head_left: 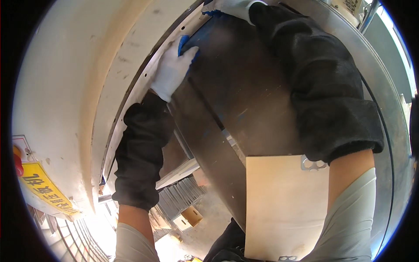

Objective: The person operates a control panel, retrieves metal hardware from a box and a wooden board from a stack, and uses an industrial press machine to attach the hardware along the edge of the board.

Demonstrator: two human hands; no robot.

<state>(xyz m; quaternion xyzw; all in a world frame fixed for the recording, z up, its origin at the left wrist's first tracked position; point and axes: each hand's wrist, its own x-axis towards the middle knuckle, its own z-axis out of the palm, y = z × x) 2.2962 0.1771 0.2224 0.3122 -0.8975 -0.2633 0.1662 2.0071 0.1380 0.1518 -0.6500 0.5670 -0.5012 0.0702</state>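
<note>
My left hand, in a white glove with a blue palm, rests at the pale metal rail along the machine's edge. Its thumb stands apart from the fingers, and I see nothing held in it. At the top of the view my right hand, gloved the same way, touches the far end of the dark metal work surface; its fingers are partly cut off, so their grip is hidden. Below my right forearm lies a flat beige plate with metal pieces with round holes at its corners.
A large cream machine body rises on the left, bearing a yellow label and a red knob. A dark slot crosses the work surface. Down on the floor are stacked grey sheets and a small open box.
</note>
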